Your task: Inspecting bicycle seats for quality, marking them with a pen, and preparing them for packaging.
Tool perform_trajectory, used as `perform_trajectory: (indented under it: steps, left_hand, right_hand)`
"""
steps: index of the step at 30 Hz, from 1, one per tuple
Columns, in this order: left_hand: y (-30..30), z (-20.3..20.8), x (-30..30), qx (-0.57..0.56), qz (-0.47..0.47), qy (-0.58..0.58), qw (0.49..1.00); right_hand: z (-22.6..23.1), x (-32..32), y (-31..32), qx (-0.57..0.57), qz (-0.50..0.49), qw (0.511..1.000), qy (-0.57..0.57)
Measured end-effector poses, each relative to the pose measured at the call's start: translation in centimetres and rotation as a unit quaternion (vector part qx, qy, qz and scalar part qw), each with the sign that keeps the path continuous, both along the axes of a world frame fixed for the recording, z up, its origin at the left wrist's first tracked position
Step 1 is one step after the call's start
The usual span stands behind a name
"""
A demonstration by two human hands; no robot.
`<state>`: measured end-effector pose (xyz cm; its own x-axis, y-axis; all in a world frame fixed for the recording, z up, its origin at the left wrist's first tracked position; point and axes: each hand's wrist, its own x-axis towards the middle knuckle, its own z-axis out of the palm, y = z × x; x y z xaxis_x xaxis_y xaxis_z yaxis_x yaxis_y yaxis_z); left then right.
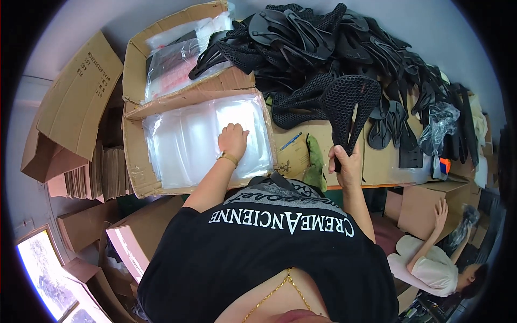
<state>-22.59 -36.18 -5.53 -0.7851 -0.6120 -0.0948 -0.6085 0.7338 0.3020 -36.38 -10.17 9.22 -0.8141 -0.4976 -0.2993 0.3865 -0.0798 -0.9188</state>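
My right hand [349,167] is closed round the narrow nose of a black bicycle saddle [340,102], which stands upright with its wide honeycomb end at the top. To the left, an open cardboard box [139,156] holds a stack of clear plastic bags [186,142]. My left hand [233,142] is on top of that stack, fingers curled down and closed on the plastic of the upper bag. The fingertips are partly hidden. A large heap of black saddles [293,32] lies beyond the held one.
Behind the bag box stands another carton [134,70] with plastic packaging. A blue pen [291,140] and a green cloth-like piece [314,161] lie on the cardboard-covered table [288,156]. Flattened cartons [102,172] stack at left. Another person [425,264] works by a box [436,207] at lower right.
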Motion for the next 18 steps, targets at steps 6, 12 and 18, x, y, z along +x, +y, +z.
perform_trajectory:
  steps: [6, 12, 18]
  left_hand:
    - [0.7, 2.0, 0.1, 0.006, -0.005, 0.014, 1.0]
    - [-0.3, -0.9, 1.6, -0.016, 0.001, 0.105, 0.994]
    - [-4.0, 0.3, 3.7, 0.53, 0.311, 0.319, 0.722]
  right_hand:
    - [0.2, -0.3, -0.5, 0.033, 0.008, 0.999, 0.043]
    - [-0.1, 0.0, -1.0, -0.009, 0.002, 1.0, 0.024]
    - [0.7, -0.8, -0.7, 0.011, 0.039, 0.999, 0.014]
